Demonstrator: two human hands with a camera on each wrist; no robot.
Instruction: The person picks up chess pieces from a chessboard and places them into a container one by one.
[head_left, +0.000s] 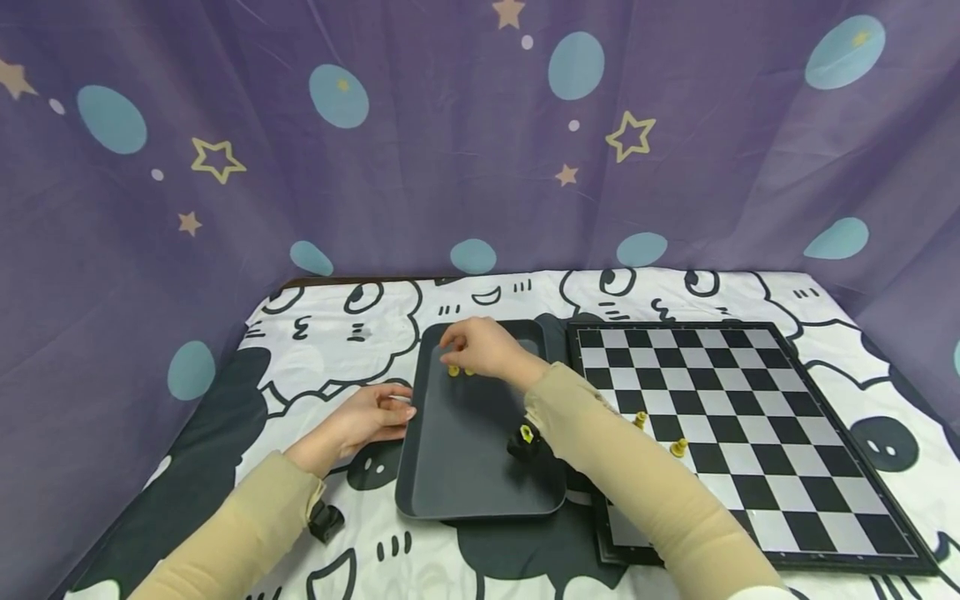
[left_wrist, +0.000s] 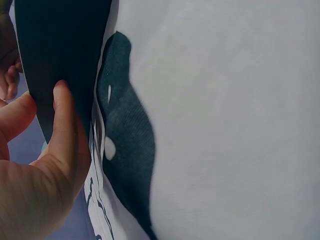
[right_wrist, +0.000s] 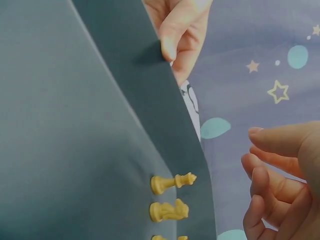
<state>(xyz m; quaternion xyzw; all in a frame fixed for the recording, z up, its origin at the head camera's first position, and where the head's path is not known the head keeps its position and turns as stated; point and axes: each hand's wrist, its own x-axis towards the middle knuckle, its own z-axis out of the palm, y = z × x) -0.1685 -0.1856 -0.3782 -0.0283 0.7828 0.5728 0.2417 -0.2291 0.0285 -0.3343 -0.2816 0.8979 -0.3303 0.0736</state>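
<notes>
My left hand (head_left: 371,417) holds the left rim of a dark grey tray (head_left: 480,483). In the left wrist view, the thumb (left_wrist: 17,117) meets the rim while a finger lies along the outer wall. Above the tray's far left part hovers my right hand (head_left: 483,346), its fingers loosely bent with nothing between them. Near it, a yellow chess queen (right_wrist: 172,183) and a yellow chess knight (right_wrist: 169,210) stand upright in the tray along its side wall. A third yellow chess piece (right_wrist: 169,238) is cut off by the right wrist view's lower edge.
A black-and-white chessboard (head_left: 720,392) lies right of the tray, with two yellow chess pieces (head_left: 678,447) on its near left part. My right forearm crosses the board's near left corner. Under everything is a cartoon-print cloth (head_left: 352,333); a purple curtain (head_left: 480,167) hangs behind.
</notes>
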